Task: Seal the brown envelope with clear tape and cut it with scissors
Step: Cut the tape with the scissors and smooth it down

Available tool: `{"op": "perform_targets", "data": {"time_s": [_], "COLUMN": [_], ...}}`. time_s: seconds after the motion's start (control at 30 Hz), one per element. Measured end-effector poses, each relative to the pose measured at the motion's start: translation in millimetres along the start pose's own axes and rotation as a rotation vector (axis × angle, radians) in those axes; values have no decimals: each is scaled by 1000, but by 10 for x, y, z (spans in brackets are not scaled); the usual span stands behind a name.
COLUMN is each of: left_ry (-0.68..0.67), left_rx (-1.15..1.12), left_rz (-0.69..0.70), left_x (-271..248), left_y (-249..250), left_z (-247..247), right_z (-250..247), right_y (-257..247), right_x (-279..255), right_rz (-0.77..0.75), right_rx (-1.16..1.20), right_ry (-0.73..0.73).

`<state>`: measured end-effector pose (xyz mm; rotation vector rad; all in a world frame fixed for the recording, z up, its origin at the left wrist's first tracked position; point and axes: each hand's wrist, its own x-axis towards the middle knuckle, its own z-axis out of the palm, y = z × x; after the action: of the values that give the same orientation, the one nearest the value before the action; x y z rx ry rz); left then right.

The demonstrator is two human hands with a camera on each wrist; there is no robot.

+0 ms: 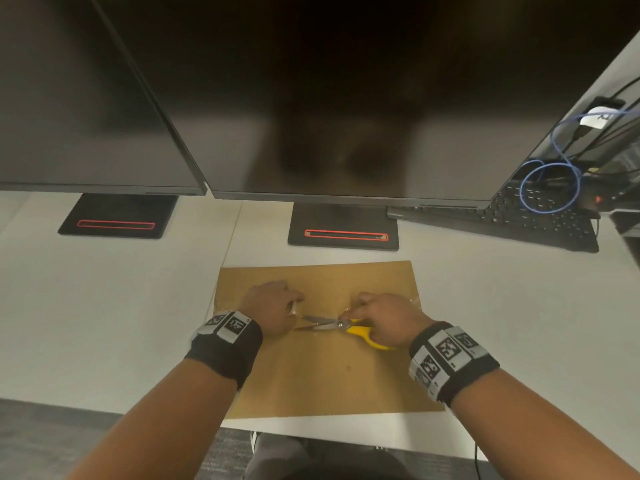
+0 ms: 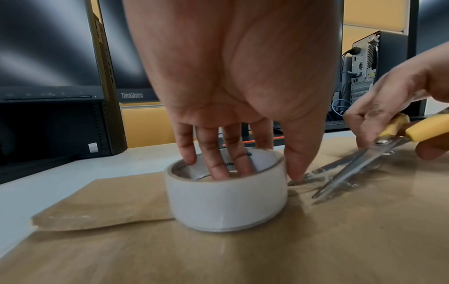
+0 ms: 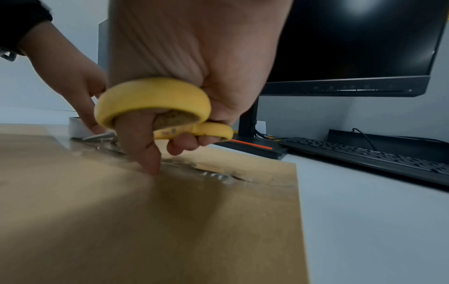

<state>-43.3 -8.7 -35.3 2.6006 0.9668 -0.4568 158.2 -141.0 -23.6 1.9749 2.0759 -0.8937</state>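
1. Centre of the head view: the brown envelope (image 1: 332, 372) lies flat on the white bench (image 1: 502, 317), with a strip of clear tape (image 3: 211, 173) already stuck across it.
2. The left hand (image 1: 268, 306) has its fingers curled down inside the tape roll (image 2: 226, 194), thumb outside — grasping it against the envelope.
3. The right hand (image 1: 384, 322) is clenched through the yellow loops of the scissors (image 1: 341, 327), blades parted around the tape just beside the roll.
4. Risk: the blade tips sit close to the left thumb, and a low angle could nick the paper. Slack tape may crumple rather than cut.
5. Room: the monitor stands (image 1: 343, 226) lie beyond the envelope's far edge, the keyboard (image 1: 540, 220) at upper right — bare bench on both sides.
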Motion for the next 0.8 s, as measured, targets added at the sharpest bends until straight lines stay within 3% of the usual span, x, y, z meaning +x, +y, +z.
{"op": "perform_targets", "data": {"time_s": [0.37,0.8], "left_ry": [-2,17], "left_rx": [-18,-24], "left_rz": [-2,4], "left_x": [34,31], "left_y": [-29,-25], "left_z": [19,45], "right_z": [-69,-54], "right_y": [-21,-100], "right_x": [16,-14], "right_rz": [-5,-35], "right_rx": [-98,-31], "right_ry": [10,46]}}
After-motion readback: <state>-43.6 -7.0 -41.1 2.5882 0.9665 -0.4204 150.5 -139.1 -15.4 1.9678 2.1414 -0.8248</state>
